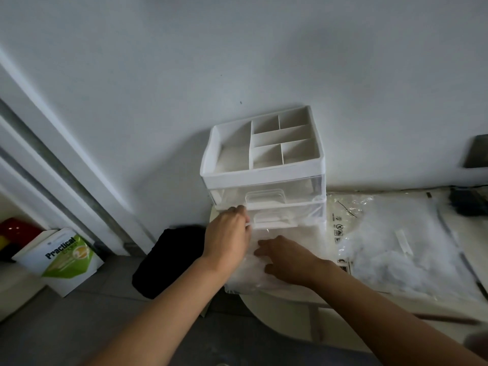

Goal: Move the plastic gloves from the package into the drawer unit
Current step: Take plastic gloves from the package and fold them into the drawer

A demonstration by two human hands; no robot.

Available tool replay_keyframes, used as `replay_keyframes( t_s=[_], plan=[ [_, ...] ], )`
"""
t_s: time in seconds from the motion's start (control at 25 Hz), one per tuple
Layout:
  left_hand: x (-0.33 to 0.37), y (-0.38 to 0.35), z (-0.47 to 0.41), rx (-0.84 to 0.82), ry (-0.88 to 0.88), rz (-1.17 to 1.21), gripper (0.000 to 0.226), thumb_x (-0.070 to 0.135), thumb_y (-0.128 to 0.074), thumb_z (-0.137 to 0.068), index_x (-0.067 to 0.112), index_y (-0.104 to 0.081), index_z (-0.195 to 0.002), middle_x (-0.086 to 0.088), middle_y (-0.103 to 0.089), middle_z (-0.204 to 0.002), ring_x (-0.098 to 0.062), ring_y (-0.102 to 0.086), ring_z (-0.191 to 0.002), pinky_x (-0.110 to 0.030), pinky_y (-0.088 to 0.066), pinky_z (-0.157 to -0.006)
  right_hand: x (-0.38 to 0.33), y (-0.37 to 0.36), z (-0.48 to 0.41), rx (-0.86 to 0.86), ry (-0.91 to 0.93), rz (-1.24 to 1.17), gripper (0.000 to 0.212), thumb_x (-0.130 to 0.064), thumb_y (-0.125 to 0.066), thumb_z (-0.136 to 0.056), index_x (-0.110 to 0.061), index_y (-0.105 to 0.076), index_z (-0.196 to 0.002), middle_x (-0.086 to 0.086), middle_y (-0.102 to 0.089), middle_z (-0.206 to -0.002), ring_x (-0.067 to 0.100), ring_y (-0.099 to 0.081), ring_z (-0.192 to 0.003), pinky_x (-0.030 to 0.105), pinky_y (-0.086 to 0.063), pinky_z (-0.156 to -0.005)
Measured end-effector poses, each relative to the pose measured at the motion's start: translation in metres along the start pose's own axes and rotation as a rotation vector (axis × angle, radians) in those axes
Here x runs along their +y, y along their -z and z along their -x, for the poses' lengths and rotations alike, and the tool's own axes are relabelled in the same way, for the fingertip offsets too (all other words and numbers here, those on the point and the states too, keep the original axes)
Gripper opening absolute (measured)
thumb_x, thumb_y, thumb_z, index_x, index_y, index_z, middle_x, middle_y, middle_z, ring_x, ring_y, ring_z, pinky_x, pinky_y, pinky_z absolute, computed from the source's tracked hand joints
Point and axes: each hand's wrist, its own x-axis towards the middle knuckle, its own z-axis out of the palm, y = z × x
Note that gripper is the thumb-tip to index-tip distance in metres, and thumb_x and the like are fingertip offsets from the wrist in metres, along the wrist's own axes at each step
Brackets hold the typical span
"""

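Behind everything, a bare pale wall (237,48), with a dark panel (478,151) cut off at the right edge. Below it, a round cream table (277,310), partly hidden by the forearms. On the table's right part, lying flat, a big clear package (396,241) holding a white crumpled mass; small black symbols printed down its left edge, too blurred to read. Just left of the package and touching the wall, the white drawer unit (264,178): an open top tray split into compartments, then two see-through drawers with moulded handles. Lower drawer (287,220) pulled out toward the camera, its front wall hard to separate from the filmy plastic gloves (248,273) heaped inside. On the floor left of the table, a black shape (169,260), bag or cloth, cannot tell. Further left, a white and green book (66,257) reading "Practical", the smaller word beneath illegible; beside it a red object (15,228), cut off. Right hand (287,260) spread flat, fingers straight, pressing down on the gloves in the drawer. Left hand (229,239) at the drawer's left rim, fingertips tucked out of sight; whether pinching or only touching, cannot tell.
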Motion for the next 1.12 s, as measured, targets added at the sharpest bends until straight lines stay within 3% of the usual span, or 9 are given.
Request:
replay_keyframes(
  t_s=[0.16, 0.28, 0.36, 0.44, 0.56, 0.76, 0.88, 0.96, 1.12],
  plan=[
    [0.012, -0.014, 0.008, -0.196, 0.023, 0.105, 0.015, 0.014, -0.053, -0.094, 0.01, -0.067, -0.096, -0.005, -0.069, -0.094, -0.017, -0.064, -0.086, -0.027, -0.052, -0.076, -0.006, -0.001, -0.006, 0.028, -0.002, -0.083, 0.031, -0.017, -0.058, -0.089, -0.014, -0.06, -0.12, 0.006, -0.062, -0.119, 0.021, -0.057, -0.109, 0.03, -0.045, -0.094],
    [0.002, -0.035, 0.004, -0.335, 0.077, 0.088, 0.023, 0.005, -0.051, -0.091, 0.008, -0.064, -0.11, -0.01, -0.065, -0.11, -0.024, -0.061, -0.102, -0.033, -0.05, -0.088, -0.007, -0.005, -0.009, 0.036, 0.029, -0.105, 0.024, -0.01, -0.056, -0.086, -0.009, -0.065, -0.109, 0.009, -0.066, -0.108, 0.023, -0.06, -0.101, 0.025, -0.044, -0.083],
    [-0.004, -0.045, 0.002, -0.477, 0.087, 0.097, 0.03, 0.008, -0.052, -0.091, 0.006, -0.057, -0.121, -0.013, -0.058, -0.123, -0.027, -0.055, -0.115, -0.033, -0.046, -0.096, -0.005, -0.005, -0.008, 0.047, 0.065, -0.122, 0.028, -0.01, -0.059, -0.084, -0.012, -0.066, -0.11, 0.006, -0.064, -0.114, 0.021, -0.057, -0.108, 0.024, -0.04, -0.089],
    [-0.006, -0.053, 0.002, -0.639, 0.078, 0.08, 0.05, 0.016, -0.054, -0.092, 0.004, -0.04, -0.139, -0.015, -0.042, -0.142, -0.027, -0.041, -0.131, -0.032, -0.035, -0.108, -0.001, -0.003, -0.005, 0.033, 0.031, -0.071, 0.04, -0.024, -0.063, -0.084, -0.021, -0.058, -0.124, 0.002, -0.05, -0.134, 0.02, -0.039, -0.129, 0.034, -0.028, -0.109],
    [-0.011, -0.062, -0.002, -0.747, 0.058, -0.015, 0.08, 0.026, -0.062, -0.088, 0.002, -0.015, -0.149, -0.017, -0.018, -0.155, -0.029, -0.022, -0.142, -0.033, -0.025, -0.115, 0.005, 0.001, 0.001, 0.037, -0.148, -0.024, 0.061, -0.041, -0.061, -0.085, -0.02, -0.039, -0.138, 0.003, -0.029, -0.146, 0.027, -0.014, -0.141, 0.04, -0.011, -0.113],
    [-0.013, -0.068, -0.005, -0.783, 0.028, 0.024, 0.083, 0.031, -0.063, -0.086, 0.005, -0.016, -0.15, -0.018, -0.026, -0.152, -0.029, -0.027, -0.139, -0.036, -0.025, -0.115, 0.004, 0.007, 0.01, 0.069, -0.256, -0.082, 0.09, -0.041, -0.059, -0.088, -0.022, 0.003, -0.15, 0.009, 0.002, -0.156, 0.036, 0.011, -0.143, 0.043, -0.002, -0.116],
    [-0.012, -0.068, -0.006, -0.795, 0.031, 0.038, 0.089, 0.028, -0.063, -0.087, 0.009, -0.006, -0.152, -0.015, -0.028, -0.15, -0.028, -0.033, -0.136, -0.033, -0.032, -0.111, 0.009, 0.004, 0.01, 0.126, -0.31, -0.262, 0.096, -0.04, -0.07, -0.079, -0.028, -0.007, -0.15, 0.015, 0.002, -0.154, 0.035, 0.003, -0.144, 0.04, -0.012, -0.115],
    [-0.011, -0.068, -0.006, -0.819, 0.045, 0.01, 0.091, 0.028, -0.063, -0.088, 0.012, -0.001, -0.153, -0.015, -0.028, -0.15, -0.027, -0.037, -0.133, -0.032, -0.037, -0.107, 0.011, 0.004, 0.009, 0.104, -0.358, -0.326, 0.094, -0.039, -0.077, -0.073, -0.022, -0.022, -0.147, 0.013, -0.008, -0.152, 0.031, -0.009, -0.142, 0.035, -0.02, -0.113],
    [-0.009, -0.065, -0.006, -0.798, 0.078, 0.0, 0.078, 0.034, -0.056, -0.092, 0.017, -0.01, -0.153, -0.01, -0.015, -0.155, -0.028, -0.024, -0.141, -0.035, -0.028, -0.114, 0.012, 0.04, 0.026, 0.036, -0.326, -0.537, 0.052, -0.034, -0.071, -0.081, -0.017, -0.055, -0.128, 0.003, -0.05, -0.134, 0.016, -0.05, -0.117, 0.023, -0.039, -0.089]
  ],
)
